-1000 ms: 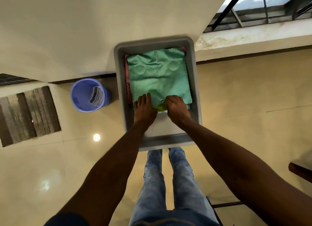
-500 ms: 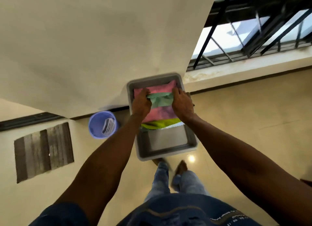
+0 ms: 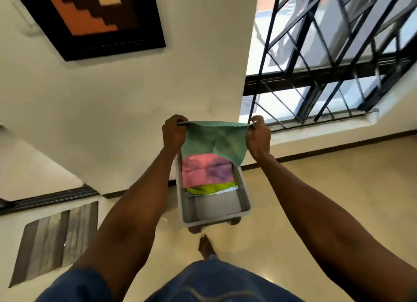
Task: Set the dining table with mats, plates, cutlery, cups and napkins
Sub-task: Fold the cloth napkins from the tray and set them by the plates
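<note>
A green cloth napkin [image 3: 214,141] hangs spread in the air above a grey plastic bin [image 3: 244,202]. My left hand [image 3: 173,132] pinches its top left corner and my right hand [image 3: 258,136] pinches its top right corner. Below it, inside the bin, lies a stack of folded cloths: a pink one [image 3: 206,172] on top, a yellow-green one [image 3: 209,188] under it, and a white edge at the bottom. The near half of the bin's floor is bare.
The bin stands on a glossy cream tile floor against a white wall. A striped grey-brown door mat [image 3: 56,241] lies at the lower left. A barred window [image 3: 327,53] is at the right, a framed picture [image 3: 94,15] on the wall at upper left. My bare foot [image 3: 205,245] is just before the bin.
Both hands have lifted the green napkin out of the bin and spread it wide in the air. The pink cloth beneath is uncovered. The camera has tilted up, and the blue bucket has left view.
</note>
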